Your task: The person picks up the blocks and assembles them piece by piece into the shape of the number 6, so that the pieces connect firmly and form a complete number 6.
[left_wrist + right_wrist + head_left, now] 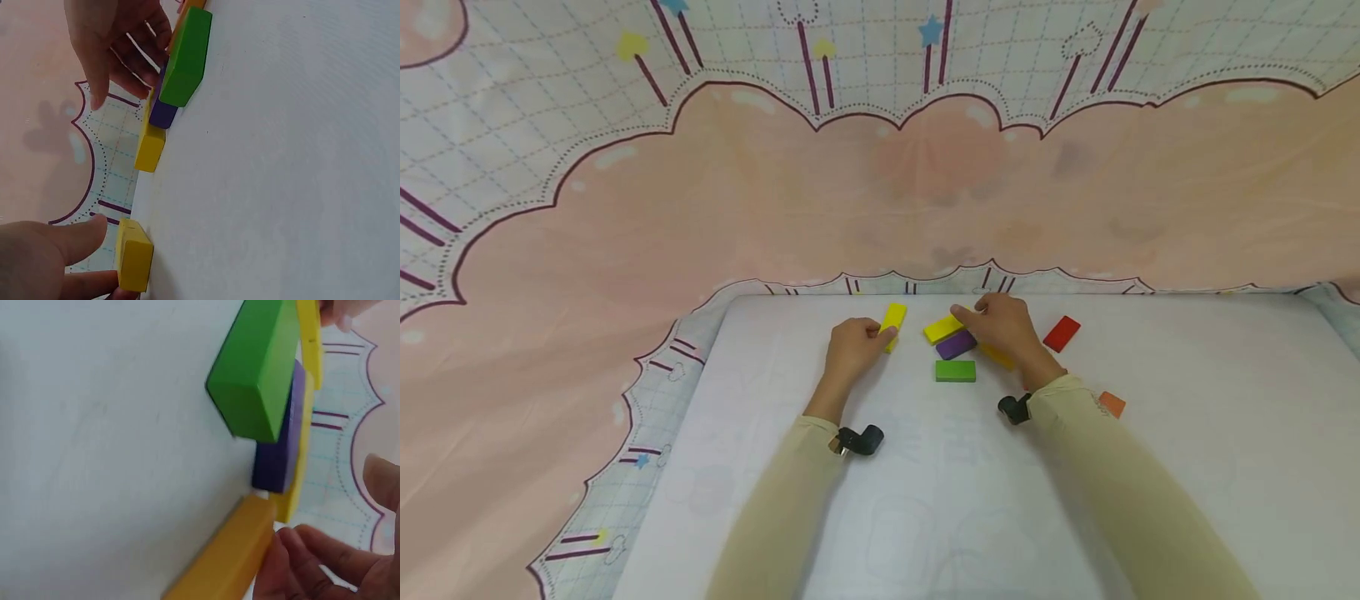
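Observation:
My left hand (855, 346) is beside a yellow block (135, 256) at the far left of the group. Its fingers touch that block's side, while the thumb stands a little apart from it. Over the group, my right hand (1006, 323) has its thumb spread from the fingers. Its fingertips are close to a second yellow block (942, 330) and an orange-yellow block (226, 553); whether they touch is hard to tell. A purple block (956, 345) lies against the second yellow one. Nearer to me lies a green block (955, 372).
A red block (1062, 333) lies right of my right hand. Partly behind the right sleeve is an orange block (1112, 404). All lie on a white tabletop (910, 500), near its far edge. A patterned cloth (850, 192) hangs beyond it.

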Demonstrator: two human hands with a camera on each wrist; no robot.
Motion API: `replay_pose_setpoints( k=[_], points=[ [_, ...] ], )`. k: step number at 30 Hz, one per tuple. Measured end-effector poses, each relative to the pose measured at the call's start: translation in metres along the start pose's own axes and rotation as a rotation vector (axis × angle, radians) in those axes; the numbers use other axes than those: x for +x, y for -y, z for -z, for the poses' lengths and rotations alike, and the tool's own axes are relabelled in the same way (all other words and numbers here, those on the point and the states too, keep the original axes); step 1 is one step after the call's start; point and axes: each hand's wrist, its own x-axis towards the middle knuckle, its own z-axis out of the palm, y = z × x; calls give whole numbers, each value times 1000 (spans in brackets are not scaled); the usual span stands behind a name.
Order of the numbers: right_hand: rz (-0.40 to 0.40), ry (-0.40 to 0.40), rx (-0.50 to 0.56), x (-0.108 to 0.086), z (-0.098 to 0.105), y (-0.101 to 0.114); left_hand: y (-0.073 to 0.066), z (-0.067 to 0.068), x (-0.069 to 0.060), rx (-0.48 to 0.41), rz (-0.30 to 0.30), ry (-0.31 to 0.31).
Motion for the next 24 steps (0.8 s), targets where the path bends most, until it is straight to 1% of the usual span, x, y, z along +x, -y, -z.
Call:
replay_pose_setpoints(
  k=[3, 6, 9, 11, 14, 18, 20, 22, 24],
  points=[
    [-33, -6, -10, 5, -8, 1, -2, -2, 1, 20, 25, -20],
    [-40, -35, -21, 8, -16, 1, -5, -3, 0, 38, 60, -25],
    [-30, -77, -37, 10, -24, 2, -7, -4, 0, 46, 83, -32],
    [-25, -106, -57, 10, -28, 4, -9, -4, -1, 48, 83, -42],
    [-25, -137, -78, 9, -31, 6, -11, -5, -3, 28, 61, -61],
    [-45, -154, -51, 7, -32, 10, -12, -4, -6, -24, 30, -70],
    [-56, -156, -13, 6, -33, 12, -10, -3, -7, -44, 29, -56],
    [-52, -163, 34, 5, -33, 14, -8, -2, -9, -44, 27, -24],
    [-10, -178, 96, 5, -33, 14, -5, 1, -11, -47, 33, 19]
  ],
)
